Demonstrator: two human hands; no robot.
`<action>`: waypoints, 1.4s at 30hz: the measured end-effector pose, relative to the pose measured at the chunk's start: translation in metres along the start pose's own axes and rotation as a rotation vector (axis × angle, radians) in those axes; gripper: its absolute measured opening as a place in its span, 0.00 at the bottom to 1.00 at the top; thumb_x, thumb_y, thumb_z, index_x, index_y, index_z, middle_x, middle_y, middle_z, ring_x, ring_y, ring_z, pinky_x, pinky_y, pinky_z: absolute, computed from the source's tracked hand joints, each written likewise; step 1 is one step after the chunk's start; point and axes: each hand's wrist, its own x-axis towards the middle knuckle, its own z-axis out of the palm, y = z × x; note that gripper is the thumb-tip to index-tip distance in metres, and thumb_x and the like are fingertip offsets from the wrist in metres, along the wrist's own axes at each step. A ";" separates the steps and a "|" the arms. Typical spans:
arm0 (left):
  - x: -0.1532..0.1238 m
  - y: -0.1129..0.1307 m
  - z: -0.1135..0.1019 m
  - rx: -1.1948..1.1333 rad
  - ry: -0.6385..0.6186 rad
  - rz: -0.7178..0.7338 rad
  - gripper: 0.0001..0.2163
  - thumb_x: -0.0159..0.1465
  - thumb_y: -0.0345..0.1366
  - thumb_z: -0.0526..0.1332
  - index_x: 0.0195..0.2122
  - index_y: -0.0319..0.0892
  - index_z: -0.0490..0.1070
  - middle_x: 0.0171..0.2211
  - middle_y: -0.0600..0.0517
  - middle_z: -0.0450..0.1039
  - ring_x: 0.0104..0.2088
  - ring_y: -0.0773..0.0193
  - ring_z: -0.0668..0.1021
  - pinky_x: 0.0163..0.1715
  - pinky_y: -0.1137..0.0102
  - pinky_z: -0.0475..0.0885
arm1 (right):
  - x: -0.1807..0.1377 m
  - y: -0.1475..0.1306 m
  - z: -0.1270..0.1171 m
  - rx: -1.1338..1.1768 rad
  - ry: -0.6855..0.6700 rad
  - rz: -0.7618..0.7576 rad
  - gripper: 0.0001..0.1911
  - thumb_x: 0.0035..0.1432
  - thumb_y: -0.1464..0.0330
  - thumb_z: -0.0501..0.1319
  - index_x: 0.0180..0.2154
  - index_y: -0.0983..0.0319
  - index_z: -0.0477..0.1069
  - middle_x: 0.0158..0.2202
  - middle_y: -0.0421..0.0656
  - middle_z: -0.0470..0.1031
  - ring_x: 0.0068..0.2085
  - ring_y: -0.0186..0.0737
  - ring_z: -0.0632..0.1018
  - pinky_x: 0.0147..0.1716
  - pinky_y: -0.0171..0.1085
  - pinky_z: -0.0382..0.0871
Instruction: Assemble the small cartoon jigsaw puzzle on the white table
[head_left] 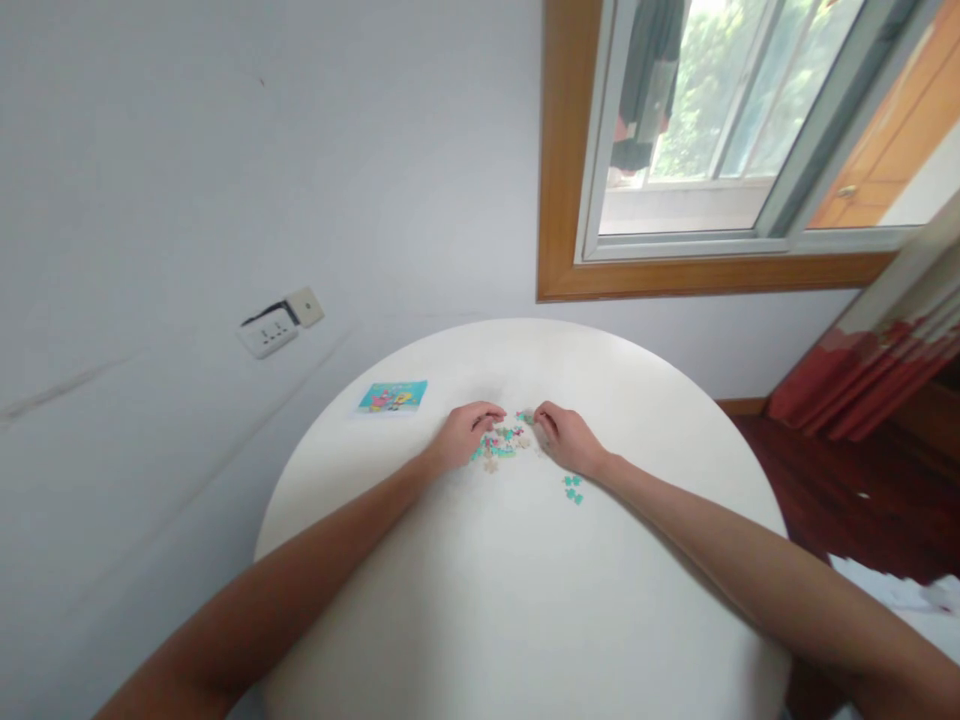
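Observation:
A small heap of jigsaw puzzle pieces, mostly teal with some pink and some pale backs, lies loose on the white round table. My left hand rests at the heap's left edge, its fingers curled towards the thumb; whatever they hold is hidden. On the other side, my right hand is closed in a pinch, with a puzzle piece at its fingertips. Apart from the heap, several teal puzzle pieces sit together just below my right wrist.
A picture card with cartoon figures on teal lies at the table's back left. Behind the table stands a white wall with a socket and a wood-framed window. A red and beige curtain hangs at right.

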 end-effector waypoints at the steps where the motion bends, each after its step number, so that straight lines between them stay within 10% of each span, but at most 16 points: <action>1: -0.001 0.002 -0.002 0.048 -0.017 0.047 0.12 0.68 0.34 0.54 0.43 0.42 0.77 0.43 0.49 0.77 0.43 0.61 0.77 0.49 0.64 0.71 | 0.000 0.000 -0.001 0.011 0.020 0.008 0.11 0.68 0.71 0.50 0.41 0.61 0.71 0.32 0.43 0.75 0.33 0.39 0.73 0.36 0.35 0.61; 6: -0.013 0.020 -0.006 0.342 -0.152 0.096 0.08 0.60 0.42 0.68 0.38 0.47 0.78 0.50 0.50 0.71 0.53 0.53 0.70 0.57 0.55 0.63 | -0.001 -0.002 0.000 -0.023 0.066 -0.139 0.10 0.61 0.76 0.56 0.38 0.62 0.75 0.39 0.46 0.74 0.43 0.42 0.71 0.46 0.38 0.62; 16: -0.018 0.036 -0.010 0.283 -0.324 0.086 0.04 0.61 0.31 0.64 0.36 0.42 0.70 0.39 0.50 0.72 0.45 0.57 0.71 0.49 0.64 0.66 | 0.000 -0.006 -0.003 0.016 0.129 -0.045 0.11 0.65 0.72 0.53 0.36 0.62 0.75 0.39 0.47 0.74 0.44 0.44 0.71 0.49 0.41 0.63; 28: -0.005 0.022 -0.018 0.077 -0.122 0.053 0.10 0.62 0.29 0.55 0.32 0.40 0.77 0.35 0.49 0.74 0.35 0.64 0.75 0.38 0.71 0.69 | 0.009 0.009 -0.011 0.067 0.253 0.062 0.12 0.64 0.70 0.52 0.35 0.62 0.74 0.37 0.46 0.76 0.43 0.43 0.73 0.48 0.42 0.65; 35: -0.010 0.010 -0.044 0.214 -0.273 -0.065 0.26 0.59 0.42 0.65 0.59 0.44 0.69 0.54 0.44 0.73 0.52 0.52 0.74 0.56 0.60 0.67 | -0.012 -0.003 -0.011 -0.089 -0.072 -0.073 0.28 0.60 0.55 0.63 0.58 0.58 0.69 0.58 0.51 0.69 0.58 0.52 0.67 0.57 0.51 0.59; 42: -0.015 0.013 -0.045 0.232 -0.389 0.039 0.13 0.57 0.31 0.62 0.44 0.44 0.78 0.42 0.49 0.76 0.43 0.60 0.77 0.47 0.70 0.70 | -0.009 -0.015 0.005 -0.017 -0.065 -0.109 0.08 0.62 0.72 0.60 0.43 0.61 0.75 0.44 0.49 0.72 0.47 0.43 0.71 0.50 0.41 0.64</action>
